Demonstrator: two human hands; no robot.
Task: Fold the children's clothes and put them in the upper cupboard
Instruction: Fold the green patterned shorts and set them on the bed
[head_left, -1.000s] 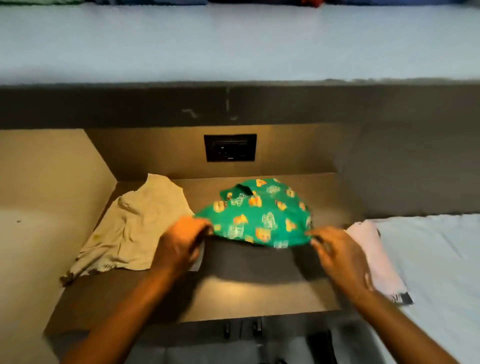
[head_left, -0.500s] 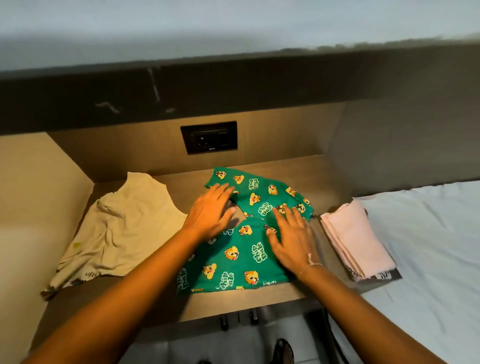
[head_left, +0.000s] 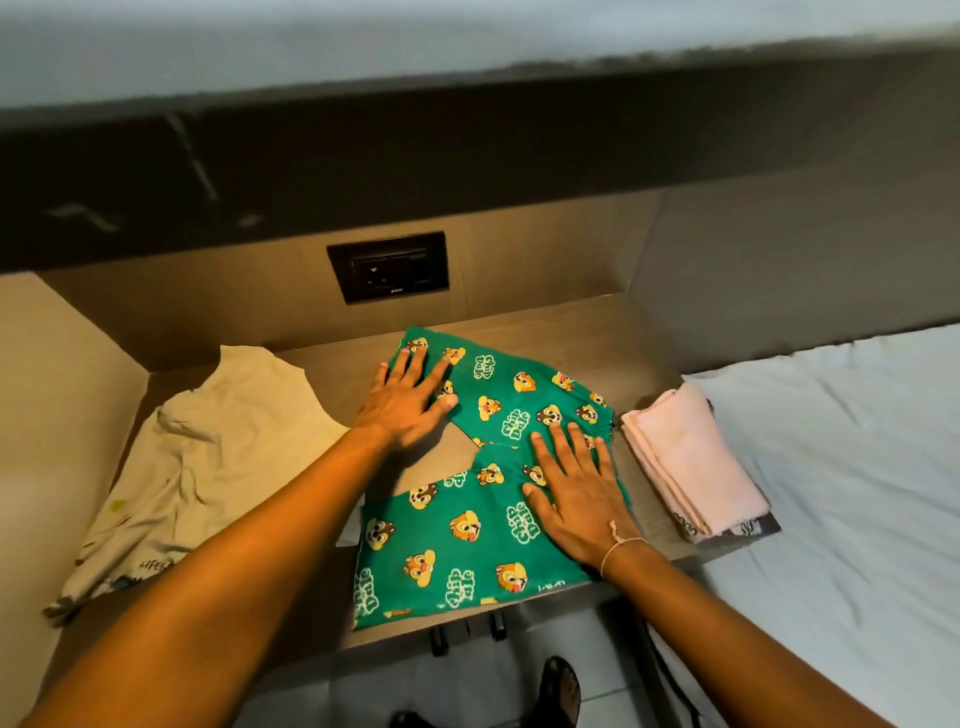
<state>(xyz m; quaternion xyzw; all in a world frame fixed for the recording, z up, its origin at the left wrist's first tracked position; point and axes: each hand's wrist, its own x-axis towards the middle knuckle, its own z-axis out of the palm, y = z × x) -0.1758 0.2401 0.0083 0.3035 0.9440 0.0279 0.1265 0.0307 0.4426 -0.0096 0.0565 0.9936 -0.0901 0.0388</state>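
Green children's shorts (head_left: 457, 540) with a cartoon chipmunk print lie spread flat on the wooden shelf (head_left: 571, 332), legs splayed apart. My left hand (head_left: 405, 402) presses flat on the far leg, fingers spread. My right hand (head_left: 574, 488) rests flat on the waist side, near the right edge of the shorts. A crumpled cream shirt (head_left: 208, 462) lies unfolded to the left. A folded pink garment (head_left: 691, 462) sits to the right, at the shelf's end.
A black wall socket (head_left: 388, 267) is set in the back panel above the shorts. A bed with a white sheet (head_left: 841, 467) adjoins the shelf on the right. A dark ledge overhangs the nook. A sandalled foot (head_left: 558, 691) shows on the tiled floor below.
One second ago both hands held the green shorts up by their edge. They were then laid down on the shelf, and my hands now press them flat, spread further apart.
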